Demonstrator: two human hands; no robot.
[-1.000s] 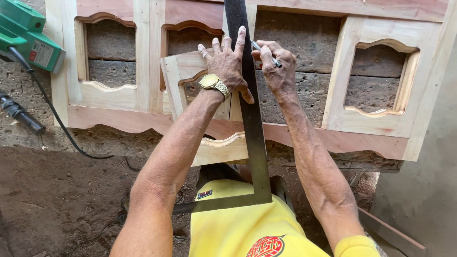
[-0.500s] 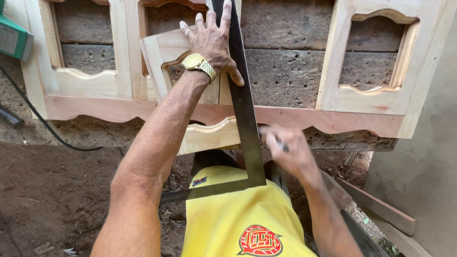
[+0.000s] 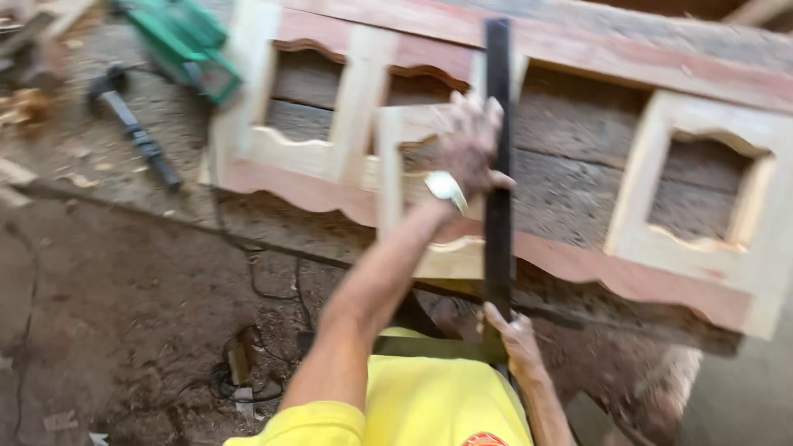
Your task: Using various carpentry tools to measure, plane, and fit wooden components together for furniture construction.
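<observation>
A long pale wooden frame [image 3: 710, 252] with arched openings lies across rough grey boards. A smaller loose frame piece [image 3: 390, 177] rests on it. A dark steel square [image 3: 498, 239] has its long blade running up over both and its short arm near my yellow shirt. My left hand [image 3: 467, 144], with a wristwatch, presses down on the small frame piece, fingers spread and thumb on the blade. My right hand [image 3: 516, 334] grips the square at its corner, below the frame's edge. The view is blurred, so I cannot tell whether it still holds the pencil.
A green power tool [image 3: 186, 41] lies at the top left, and a dark hammer-like tool [image 3: 136, 136] beside it. A black cable [image 3: 256, 281] trails over the dirt floor to a small object [image 3: 239, 363]. Wood scraps [image 3: 25, 107] sit at the far left.
My right hand left the frame top, dropped toward my body and now grips the square's corner. My left hand stayed on the small frame and blade. The view swung right.
</observation>
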